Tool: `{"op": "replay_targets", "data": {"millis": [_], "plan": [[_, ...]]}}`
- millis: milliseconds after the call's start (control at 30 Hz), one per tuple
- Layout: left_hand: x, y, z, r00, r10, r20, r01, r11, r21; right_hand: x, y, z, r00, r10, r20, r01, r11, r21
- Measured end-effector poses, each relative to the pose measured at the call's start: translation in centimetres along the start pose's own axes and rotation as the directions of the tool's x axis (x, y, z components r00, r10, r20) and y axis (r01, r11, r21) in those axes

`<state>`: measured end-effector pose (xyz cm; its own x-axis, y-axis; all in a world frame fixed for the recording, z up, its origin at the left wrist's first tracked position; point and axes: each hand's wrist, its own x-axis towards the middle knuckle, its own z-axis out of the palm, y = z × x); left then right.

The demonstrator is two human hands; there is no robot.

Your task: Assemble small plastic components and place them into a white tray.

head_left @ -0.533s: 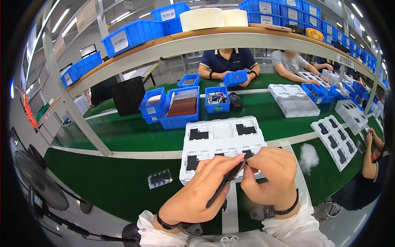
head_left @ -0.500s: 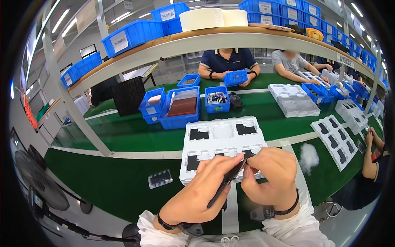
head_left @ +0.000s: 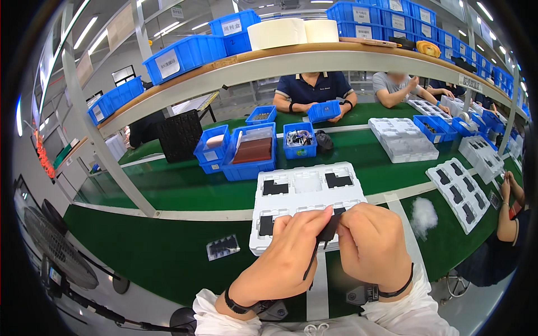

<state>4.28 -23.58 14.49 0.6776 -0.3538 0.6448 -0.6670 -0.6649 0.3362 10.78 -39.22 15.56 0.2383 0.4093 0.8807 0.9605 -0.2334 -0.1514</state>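
A flat, thin black part, its exact kind unclear, is gripped by my left hand just over the near edge of a white moulded tray. My right hand is closed in a pinch at the part's upper right edge; its fingertips are partly hidden, so whether it holds the part or something small cannot be made out. Black L-shaped pieces lie in several of the tray's pockets, and my hands cover the near pockets. Left of the tray is a clear packet with small black pieces.
Beyond the tray stand blue bins and a black crumpled item. A white fluffy wad and another filled tray lie to the right. Co-workers sit across and at right. A shelf spans overhead; a fan stands left.
The black part has turned in my hands, showing more of its face near the right fingers. The view has shifted slightly. Across the bench, a co-worker in grey has raised a hand.
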Motion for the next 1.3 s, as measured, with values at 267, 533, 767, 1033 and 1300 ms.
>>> {"op": "replay_targets", "data": {"millis": [267,533,767,1033,1300], "plan": [[-0.1,0.1,0.8,0.991,-0.118,-0.058,0.105,0.977,-0.188,0.5,0.0,-0.5,0.998,-0.05,0.044,0.043,0.987,0.154],[-0.3,0.4,2.4,0.969,-0.096,-0.229,0.112,0.992,0.055,-0.1,-1.1,0.3,0.996,-0.002,-0.093,0.013,0.992,0.123],[-0.1,0.4,2.3,0.969,-0.095,-0.228,0.113,0.991,0.07,-0.2,-0.8,0.0,0.998,-0.024,-0.058,0.03,0.994,0.104],[-0.3,0.5,2.0,0.981,-0.132,-0.143,0.099,0.971,-0.217,-0.2,-0.7,0.0,0.995,-0.055,-0.078,0.067,0.985,0.159],[-0.3,0.4,2.1,0.987,-0.104,-0.125,0.07,0.965,-0.254,-0.2,-1.0,0.0,0.994,-0.05,-0.102,0.065,0.987,0.148]]}}
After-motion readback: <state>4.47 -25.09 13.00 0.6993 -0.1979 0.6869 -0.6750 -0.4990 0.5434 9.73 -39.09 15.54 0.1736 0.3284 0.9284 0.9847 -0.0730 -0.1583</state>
